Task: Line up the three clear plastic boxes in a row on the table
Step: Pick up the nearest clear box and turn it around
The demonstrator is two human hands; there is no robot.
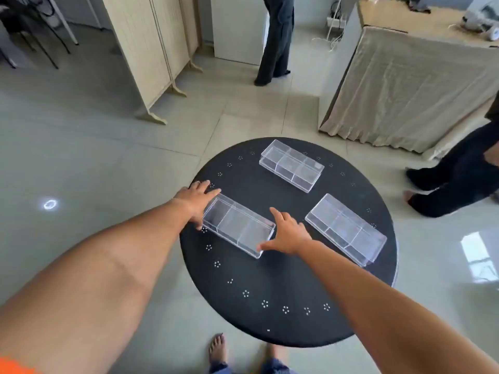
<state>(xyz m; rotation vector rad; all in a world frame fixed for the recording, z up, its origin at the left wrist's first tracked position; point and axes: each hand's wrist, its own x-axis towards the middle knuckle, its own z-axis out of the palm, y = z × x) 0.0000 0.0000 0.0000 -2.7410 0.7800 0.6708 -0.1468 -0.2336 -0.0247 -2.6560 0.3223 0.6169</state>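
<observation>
Three clear plastic boxes with inner dividers lie on a round black table (pixel 283 306). The near-left box (pixel 237 228) is held at both short ends: my left hand (pixel 197 201) presses its far-left end, and my right hand (pixel 286 233) touches its near-right end with fingers spread. A second box (pixel 345 229) rests at the right, apart from my hands. The third box (pixel 291 166) sits at the far side. All three lie at a similar slant, not in one line.
White dot patterns ring the table's edge. A person in dark trousers (pixel 276 39) stands at the back, another person's legs (pixel 453 168) are at the right. A cloth-covered table (pixel 405 85) stands at the back right, folding screens (pixel 151 49) at the back left. My bare feet (pixel 217 349) show below.
</observation>
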